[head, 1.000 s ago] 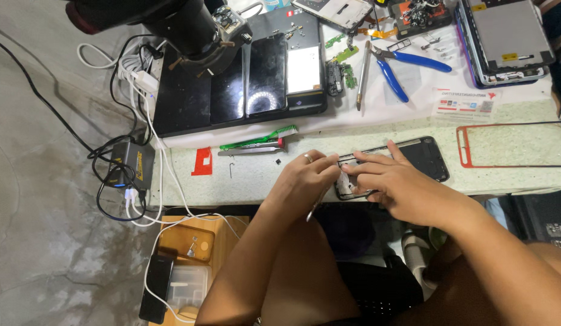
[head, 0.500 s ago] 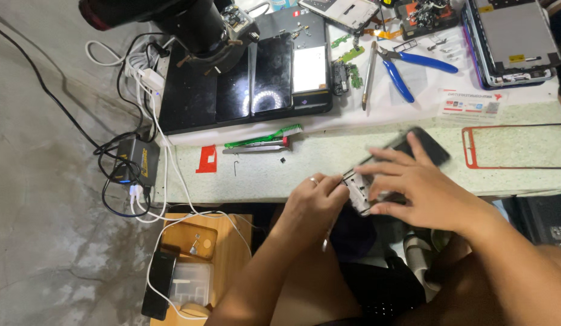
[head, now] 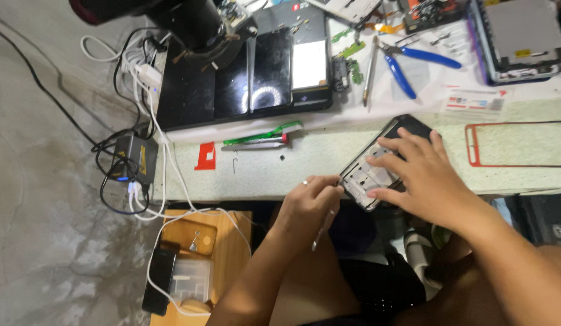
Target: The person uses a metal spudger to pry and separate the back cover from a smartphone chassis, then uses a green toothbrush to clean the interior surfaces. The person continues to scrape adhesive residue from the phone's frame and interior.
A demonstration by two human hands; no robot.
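Opened phone point(head: 377, 166): now flat at tabletop point(head: 262, 172) front edge, lying on a slant, inner frame up; earlier lifted and cupped in both hands. Right hand point(head: 422, 175): grip released, fingers spread, pressing the phone down. Left hand point(head: 310, 202): grip clenched on thin metal tool point(head: 323, 229), fingertips at the phone's left rim; previously closed around the phone. Judged: repositioning finished, fine work on the frame under way. Blue pliers point(head: 407, 60): unmoved.

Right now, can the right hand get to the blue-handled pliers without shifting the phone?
Probably yes. The right hand rests on the opened phone, and the blue-handled pliers lie beyond it on the table with only bare surface and a small printed card between.
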